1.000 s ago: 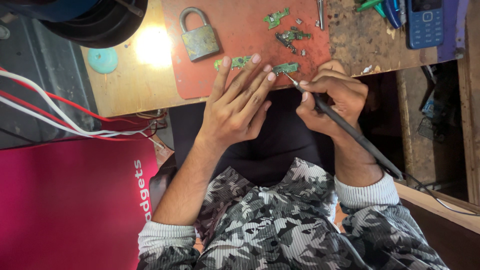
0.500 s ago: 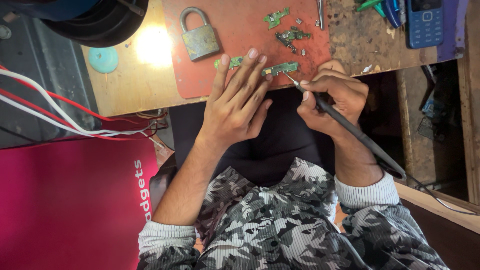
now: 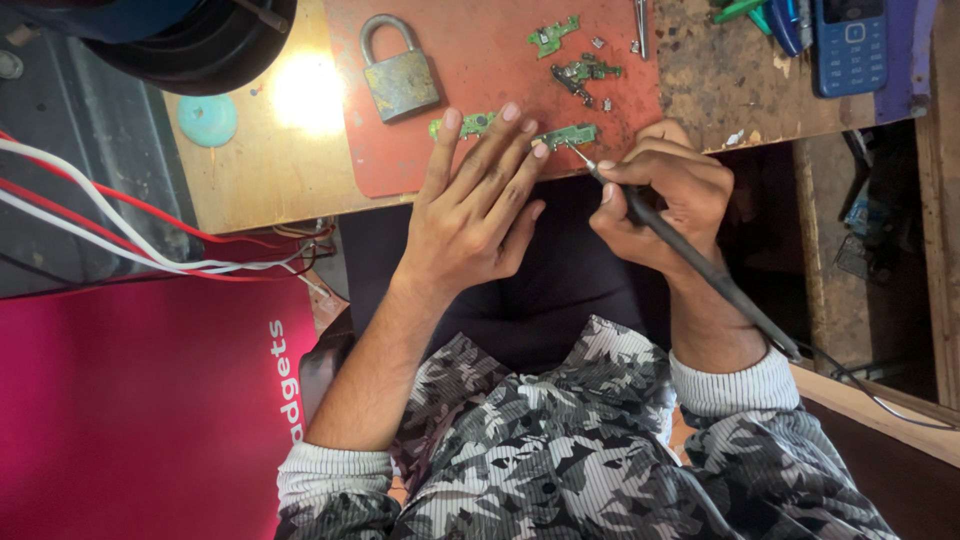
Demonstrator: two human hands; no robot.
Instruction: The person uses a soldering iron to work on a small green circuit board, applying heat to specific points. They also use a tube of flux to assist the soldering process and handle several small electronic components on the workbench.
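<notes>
My left hand [image 3: 478, 205] lies flat at the near edge of a red mat [image 3: 480, 90], its fingertips pressing down on a small green circuit board [image 3: 566, 135]. My right hand [image 3: 662, 195] grips a dark soldering iron [image 3: 700, 262] like a pen, its fine tip touching the right end of that board. A second green board [image 3: 470, 124] lies partly under my left fingers.
A worn padlock [image 3: 398, 78] sits on the mat, with more green board pieces [image 3: 580, 70] farther back. A blue keypad phone [image 3: 848, 45] and hand tools lie at the far right. White and red wires [image 3: 120, 225] cross at left, above a magenta box [image 3: 140, 410].
My left fingers have slid slightly along the board's edge; the iron's tip stays at the board. Little else differs.
</notes>
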